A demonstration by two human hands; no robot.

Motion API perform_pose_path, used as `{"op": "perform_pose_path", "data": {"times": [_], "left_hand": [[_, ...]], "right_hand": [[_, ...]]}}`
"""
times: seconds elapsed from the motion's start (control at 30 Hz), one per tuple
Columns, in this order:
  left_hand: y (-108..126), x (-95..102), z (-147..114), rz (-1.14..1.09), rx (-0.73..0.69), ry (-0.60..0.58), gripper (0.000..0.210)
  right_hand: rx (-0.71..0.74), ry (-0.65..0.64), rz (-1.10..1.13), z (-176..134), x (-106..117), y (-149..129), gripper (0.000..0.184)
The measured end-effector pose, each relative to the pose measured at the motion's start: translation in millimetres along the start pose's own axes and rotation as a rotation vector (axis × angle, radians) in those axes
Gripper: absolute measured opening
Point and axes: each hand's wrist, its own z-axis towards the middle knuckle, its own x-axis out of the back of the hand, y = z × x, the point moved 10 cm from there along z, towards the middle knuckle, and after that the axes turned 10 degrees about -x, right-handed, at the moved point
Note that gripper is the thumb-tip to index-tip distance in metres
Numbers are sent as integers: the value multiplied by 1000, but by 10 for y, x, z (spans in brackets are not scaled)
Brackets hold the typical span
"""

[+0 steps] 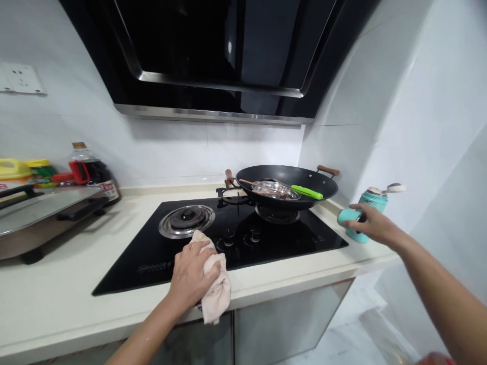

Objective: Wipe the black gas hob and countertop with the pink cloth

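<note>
My left hand (193, 271) is closed on a pale pink cloth (218, 299), pressed against the front of the black glass gas stove (266, 256). Part of the cloth hangs over the counter's front edge. At the far right of the counter, my right hand (375, 223) grips a small turquoise lid (345, 217) with a dark part near the fingers. Right behind that hand stands a turquoise jar (376, 201), partly covered by it, with a spoon (395, 188) lying across its top. The lid is tilted on its side.
A black wok (323, 186) sits on the right burner, holding a metal bowl (266, 188), chopsticks and a bright green handle (306, 191). The left burner (187, 220) is bare. An electric pan (45, 213) and bottles (93, 172) stand left. A range hood (213, 114) hangs above.
</note>
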Motion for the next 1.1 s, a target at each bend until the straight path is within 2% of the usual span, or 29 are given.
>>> {"op": "perform_pose_path", "data": {"times": [0.07, 0.2, 0.37, 0.5, 0.6, 0.7, 0.8, 0.9, 0.97, 1.03, 1.1], "left_hand": [[-4, 1, -6, -4, -10, 16, 28], [-26, -14, -26, -17, -18, 36, 26], [-15, -14, -25, -25, -22, 41, 25], [-6, -13, -16, -34, -5, 24, 23], [0, -7, -17, -38, 4, 22, 22], [-4, -7, -26, -36, 10, 32, 22], [-5, -17, -36, -29, -2, 46, 23], [3, -24, -35, -18, -15, 52, 25], [12, -21, -32, -13, -14, 47, 25], [27, -16, -34, -12, -7, 34, 25], [45, -6, -46, -10, 3, 24, 25]], "right_hand": [[-1, -113, -93, 66, -382, 70, 65], [38, -142, -257, 227, -804, 122, 52], [36, -113, -314, 375, -1047, 172, 52], [25, -61, -324, 421, -1143, 183, 56], [-2, -1, -320, 377, -1084, 231, 64], [-43, 72, -213, 269, -869, 401, 60], [-224, 249, 24, 119, -468, 799, 57], [-442, 455, 139, -54, -123, 1142, 74], [-557, 478, 201, -75, -69, 1230, 94], [-651, 441, 274, -13, -126, 1227, 110], [-698, 397, 302, 106, -213, 1146, 117]]}}
